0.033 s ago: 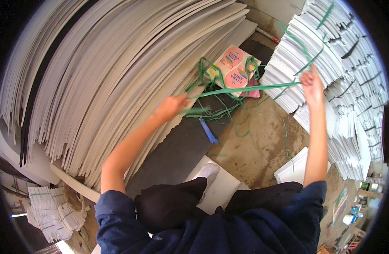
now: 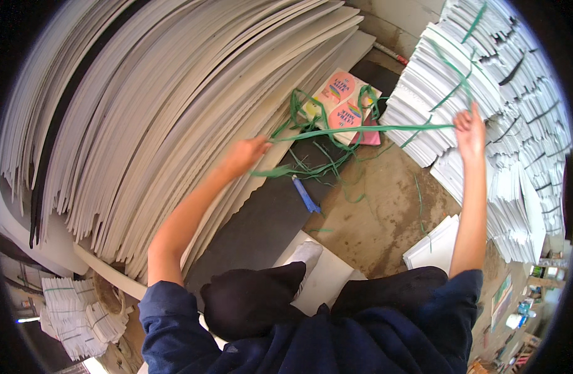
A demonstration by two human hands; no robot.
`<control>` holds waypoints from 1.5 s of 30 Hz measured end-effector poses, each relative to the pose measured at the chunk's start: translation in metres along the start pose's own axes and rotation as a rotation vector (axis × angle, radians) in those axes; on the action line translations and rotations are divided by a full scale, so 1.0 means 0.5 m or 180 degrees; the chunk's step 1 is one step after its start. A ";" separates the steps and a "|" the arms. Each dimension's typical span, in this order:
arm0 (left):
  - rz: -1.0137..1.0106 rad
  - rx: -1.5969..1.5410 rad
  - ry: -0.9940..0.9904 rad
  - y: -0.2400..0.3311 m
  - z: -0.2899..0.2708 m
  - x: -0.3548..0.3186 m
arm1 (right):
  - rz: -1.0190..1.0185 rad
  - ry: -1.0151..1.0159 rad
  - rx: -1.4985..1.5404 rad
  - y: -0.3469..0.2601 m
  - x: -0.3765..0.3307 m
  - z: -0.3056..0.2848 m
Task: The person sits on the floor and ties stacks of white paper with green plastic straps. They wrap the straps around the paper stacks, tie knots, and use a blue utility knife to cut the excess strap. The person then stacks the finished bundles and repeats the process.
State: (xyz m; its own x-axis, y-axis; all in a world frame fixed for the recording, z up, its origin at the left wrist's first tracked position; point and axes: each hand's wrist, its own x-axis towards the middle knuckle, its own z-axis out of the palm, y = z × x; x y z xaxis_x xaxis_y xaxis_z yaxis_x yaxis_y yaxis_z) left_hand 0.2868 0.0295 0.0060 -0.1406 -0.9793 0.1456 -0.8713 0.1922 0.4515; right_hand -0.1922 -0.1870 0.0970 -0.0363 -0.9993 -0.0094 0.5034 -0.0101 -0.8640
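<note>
A green strap (image 2: 373,129) runs nearly straight between the person's two hands, across the far middle of the scene; it seems to be held at both ends so that pull from either side keeps it taut and clear of the tangle of green strips (image 2: 320,167) below. The left hand (image 2: 249,154), slightly blurred, is closed around the strap's left end, with a loose tail trailing toward the right beneath it. The right hand (image 2: 470,132) pinches the other end in front of the white paper stack (image 2: 417,93), one finger pointing to the far side; whether it also grips the green band on that stack, I cannot tell. Both arms reach forward and spread apart, the left bent more at the elbow, the right nearly straight. The tall white sheets (image 2: 174,93) at left lean together, probably bearing each other's weight. A pink printed packet (image 2: 345,103) lies beyond the strap, and a blue tool (image 2: 305,194) rests on the black sheet (image 2: 249,224), nearer the person and within easy reach of the left hand.
</note>
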 end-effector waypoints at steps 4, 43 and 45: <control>-0.0226 -0.0344 0.0346 -0.018 -0.098 0.041 | -0.0701 0.0319 -0.0511 -0.138 -0.140 -0.040; -0.0611 -0.5506 0.0195 0.579 0.099 0.365 | 0.0039 -0.0357 -0.1953 -0.048 -0.337 0.043; -0.0578 -0.5363 0.0351 0.565 0.102 0.376 | 0.0239 -0.0404 -0.2122 -0.051 -0.339 0.033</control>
State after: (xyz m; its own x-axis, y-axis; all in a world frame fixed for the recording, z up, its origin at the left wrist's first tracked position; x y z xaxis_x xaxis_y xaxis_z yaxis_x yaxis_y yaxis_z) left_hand -0.0098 -0.1036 0.1160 -0.0083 -0.9999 0.0137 0.5682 0.0066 0.8229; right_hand -0.1847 -0.0180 0.1289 0.1000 -0.9933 -0.0575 -0.1403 0.0431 -0.9892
